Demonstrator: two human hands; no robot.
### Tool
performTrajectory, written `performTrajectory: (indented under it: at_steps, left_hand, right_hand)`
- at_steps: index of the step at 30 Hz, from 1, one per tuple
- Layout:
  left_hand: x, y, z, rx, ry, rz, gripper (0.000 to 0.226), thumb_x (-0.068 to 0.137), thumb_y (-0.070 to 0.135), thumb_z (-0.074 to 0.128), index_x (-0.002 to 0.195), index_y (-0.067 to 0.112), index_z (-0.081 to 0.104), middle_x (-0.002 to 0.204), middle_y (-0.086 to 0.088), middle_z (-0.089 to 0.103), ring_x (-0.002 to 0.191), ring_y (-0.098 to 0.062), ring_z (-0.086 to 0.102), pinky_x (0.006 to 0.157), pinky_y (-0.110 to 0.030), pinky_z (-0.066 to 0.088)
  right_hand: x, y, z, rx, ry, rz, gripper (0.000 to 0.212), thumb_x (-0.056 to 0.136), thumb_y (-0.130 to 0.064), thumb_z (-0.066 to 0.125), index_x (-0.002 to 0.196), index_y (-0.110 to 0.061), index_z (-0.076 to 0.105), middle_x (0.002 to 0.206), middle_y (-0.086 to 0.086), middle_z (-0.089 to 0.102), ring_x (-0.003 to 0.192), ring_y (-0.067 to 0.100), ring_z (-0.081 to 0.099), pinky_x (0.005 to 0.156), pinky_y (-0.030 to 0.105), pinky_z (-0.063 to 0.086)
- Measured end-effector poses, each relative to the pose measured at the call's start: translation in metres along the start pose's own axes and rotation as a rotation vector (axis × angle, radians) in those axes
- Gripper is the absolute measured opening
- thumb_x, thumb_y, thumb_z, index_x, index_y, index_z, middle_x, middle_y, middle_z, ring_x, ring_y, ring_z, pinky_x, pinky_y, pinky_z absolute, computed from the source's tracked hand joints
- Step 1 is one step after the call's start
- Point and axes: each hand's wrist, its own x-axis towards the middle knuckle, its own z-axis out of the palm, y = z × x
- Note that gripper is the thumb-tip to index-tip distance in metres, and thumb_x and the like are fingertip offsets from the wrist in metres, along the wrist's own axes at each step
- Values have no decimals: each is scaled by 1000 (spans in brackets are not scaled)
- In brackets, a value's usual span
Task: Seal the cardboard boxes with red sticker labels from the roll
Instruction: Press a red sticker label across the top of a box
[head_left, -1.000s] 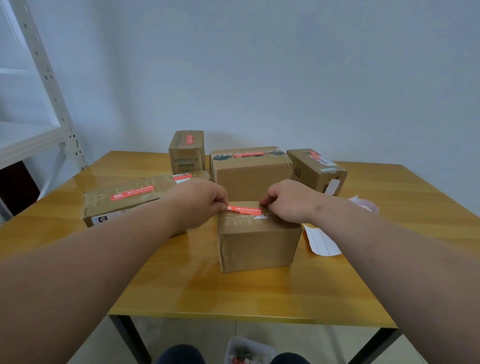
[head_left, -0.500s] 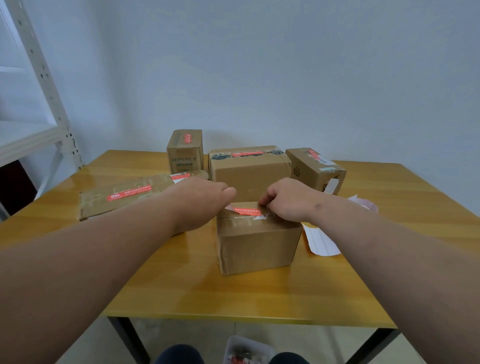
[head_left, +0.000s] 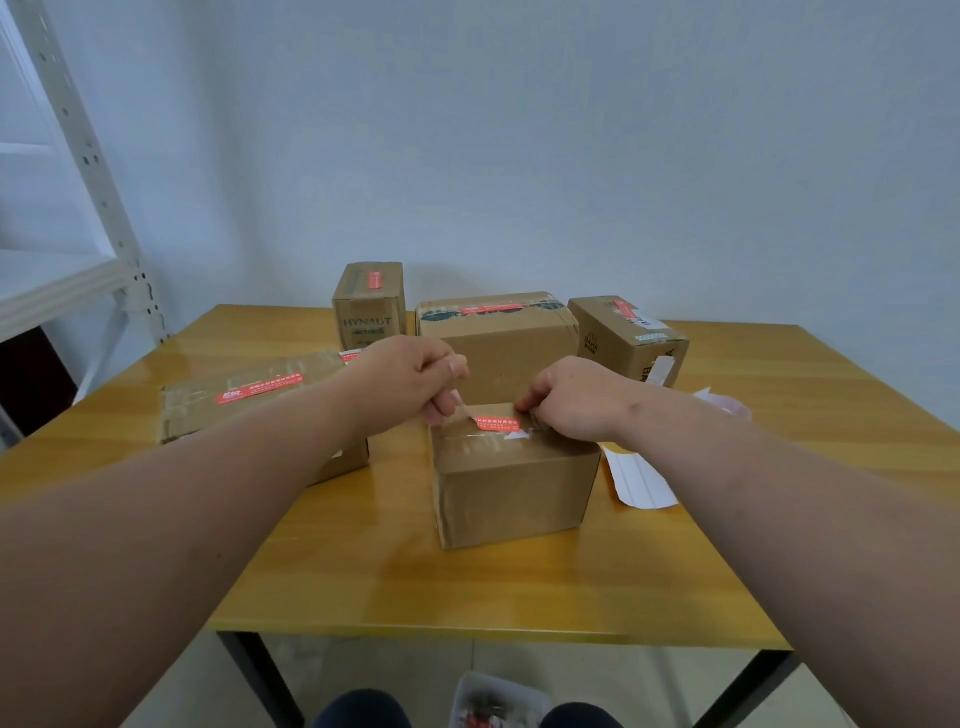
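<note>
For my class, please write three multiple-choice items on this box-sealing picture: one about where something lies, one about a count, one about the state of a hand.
1. Where does the white backing paper lie?
A. on the table, right of the front box
B. on top of the tall back box
C. on the floor

2. How many cardboard boxes stand on the table?
A. three
B. five
C. seven

3. What is the left hand doing?
A. resting flat on the table
B. pinching a pale strip at the red sticker's end
C. lifting a box

Answers: 1 A, it lies beside the front box. 2 B, five show. 3 B, its fingers pinch the strip beside the red sticker.
</note>
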Motion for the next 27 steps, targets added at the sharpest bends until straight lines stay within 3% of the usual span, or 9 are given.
performTrajectory:
  at_steps: [7, 9, 14, 27]
  left_hand:
    - [3, 2, 1, 47, 44, -93, 20, 89, 27, 69, 80, 10, 66, 72, -1, 74, 73, -10, 70, 85, -35, 56]
    - [3, 4, 2, 50, 66, -105, 8, 84, 16, 72, 82, 13, 65, 68, -1, 74, 75, -14, 70, 84, -39, 56]
    - [1, 11, 4, -46, 89, -92, 23, 81, -3, 66, 91, 17, 60, 71, -5, 71, 69, -13, 69, 74, -37, 58]
    - [-6, 15, -2, -159, 25, -81, 25, 88, 0, 63, 105, 19, 64, 86, -8, 72, 84, -13, 72, 72, -41, 62]
  right_hand:
    - [-1, -1, 0, 0, 2, 6, 38, 96, -1, 42, 122, -14, 66, 119, 5, 64, 109, 21, 60, 91, 28, 48]
    - [-1, 0, 0, -3, 3, 0, 38, 96, -1, 42, 122, -14, 66, 120, 4, 63, 107, 19, 59, 89, 26, 47]
    - [1, 1, -1, -31, -2, -4, 35, 96, -3, 44, 120, -15, 66, 117, 2, 64, 104, 17, 58, 88, 25, 46]
    - [4, 2, -1, -47, -1, -15, 34, 96, -5, 44, 121, -13, 66, 118, 2, 64, 110, 18, 57, 96, 29, 46]
